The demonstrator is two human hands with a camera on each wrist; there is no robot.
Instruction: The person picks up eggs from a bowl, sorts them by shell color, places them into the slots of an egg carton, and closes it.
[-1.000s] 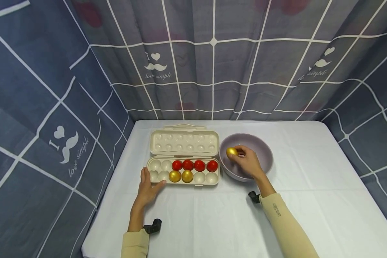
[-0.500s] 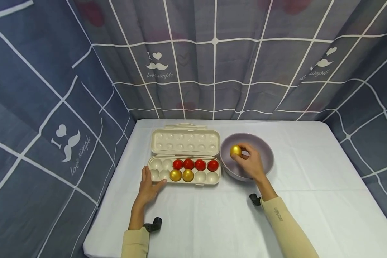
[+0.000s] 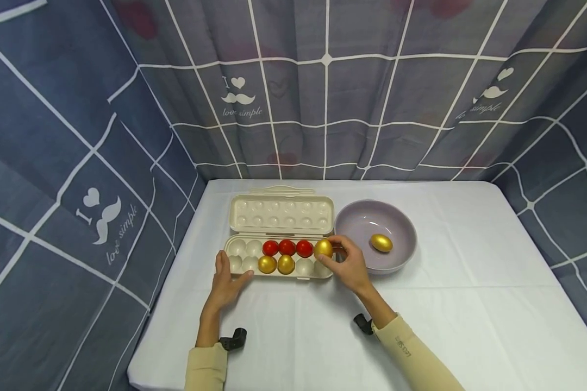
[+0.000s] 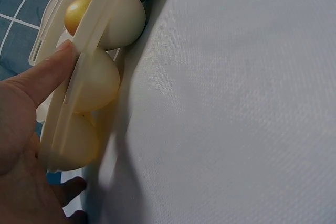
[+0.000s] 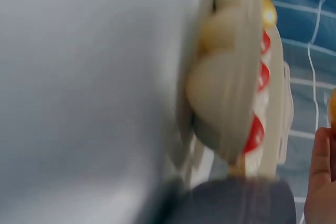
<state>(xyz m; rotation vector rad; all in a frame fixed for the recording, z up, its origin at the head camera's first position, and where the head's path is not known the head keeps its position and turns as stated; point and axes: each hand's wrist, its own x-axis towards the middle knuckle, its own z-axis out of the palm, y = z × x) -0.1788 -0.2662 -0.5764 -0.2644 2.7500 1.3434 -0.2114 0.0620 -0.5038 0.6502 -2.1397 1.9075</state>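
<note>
A beige egg carton [image 3: 236, 275] lies with its lid folded back. Three red eggs [image 3: 287, 247] show in its back row, two golden eggs [image 3: 286, 264] in the front row. My right hand [image 3: 349, 269] pinches another golden egg [image 3: 323, 248] between thumb and fingers over the carton's right end, overlapping the spot behind it. At the left end, my left hand [image 3: 225, 288] rests with spread, fairly straight fingers; its thumb [image 4: 50, 72] touches the front rim in the left wrist view. In the right wrist view, only part of the right hand shows at the edge.
Right of the carton stands a purple bowl [image 3: 344, 214] with one golden egg [image 3: 381, 243] inside. A white cloth [image 3: 293, 331] covers the table. Dark checked curtains [image 3: 293, 108] hang behind and at both sides.
My right hand has carried a golden egg from over the bowl leftward to the carton's right end, uncovering the egg left in the bowl. The left hand has stayed in place.
</note>
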